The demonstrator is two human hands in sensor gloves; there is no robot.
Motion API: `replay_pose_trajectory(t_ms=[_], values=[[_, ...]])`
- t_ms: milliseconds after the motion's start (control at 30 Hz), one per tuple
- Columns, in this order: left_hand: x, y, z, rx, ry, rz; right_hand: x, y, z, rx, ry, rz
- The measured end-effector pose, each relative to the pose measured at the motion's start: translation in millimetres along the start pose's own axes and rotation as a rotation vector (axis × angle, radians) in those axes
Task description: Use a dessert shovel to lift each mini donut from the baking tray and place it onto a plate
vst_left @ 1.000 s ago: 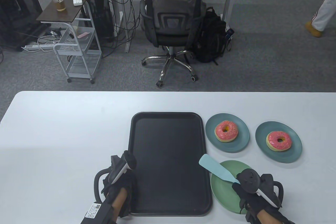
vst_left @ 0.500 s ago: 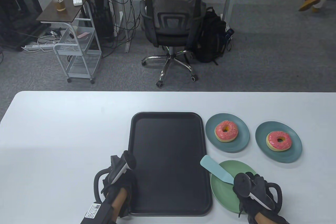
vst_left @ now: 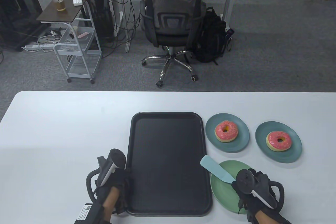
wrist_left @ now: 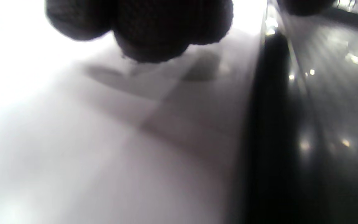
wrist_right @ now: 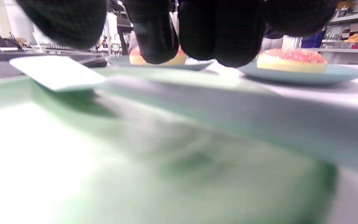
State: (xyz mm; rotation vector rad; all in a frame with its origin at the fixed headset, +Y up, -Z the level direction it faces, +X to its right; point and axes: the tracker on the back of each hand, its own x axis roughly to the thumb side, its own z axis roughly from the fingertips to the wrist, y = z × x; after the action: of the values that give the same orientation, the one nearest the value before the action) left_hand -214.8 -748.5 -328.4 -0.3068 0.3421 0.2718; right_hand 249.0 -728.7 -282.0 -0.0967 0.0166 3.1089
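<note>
Left hand [vst_left: 111,182] shifted left off the empty baking tray [vst_left: 168,209], fingers loosely curled on bench, while right hand [vst_left: 253,187] grips the dessert shovel [vst_left: 216,170], blade pointing upper-left over green plate [vst_left: 225,197]; both donuts [vst_left: 226,130] already plated, upper right.

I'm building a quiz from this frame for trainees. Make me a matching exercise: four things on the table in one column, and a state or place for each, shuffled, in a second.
Things:
1. baking tray
2. green plate
3. dessert shovel
4. two blue plates

States:
A. each carries a pink donut
B. black, nothing on it
C. blade points toward the tray, over the green plate's rim
D. nearest the right hand, no donut visible

Pairs: 1-B, 2-D, 3-C, 4-A
</note>
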Motion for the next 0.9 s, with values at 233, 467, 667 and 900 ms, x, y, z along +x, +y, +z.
replay_pose_trajectory(t_ms=[233, 467, 667, 900], values=[[3, 24, 20, 0.14, -0.072, 0.084, 40, -26, 1, -0.139, -0.037, 0.105], [24, 39, 53, 0.255, -0.221, 0.08, 85, -44, 13, -0.214, -0.142, 0.021], [41, 41, 78, 0.331, -0.31, 0.045, 105, -50, 29, -0.294, -0.219, -0.001], [49, 35, 80, 0.299, -0.33, -0.039, 107, -47, 41, -0.343, -0.278, 0.017]])
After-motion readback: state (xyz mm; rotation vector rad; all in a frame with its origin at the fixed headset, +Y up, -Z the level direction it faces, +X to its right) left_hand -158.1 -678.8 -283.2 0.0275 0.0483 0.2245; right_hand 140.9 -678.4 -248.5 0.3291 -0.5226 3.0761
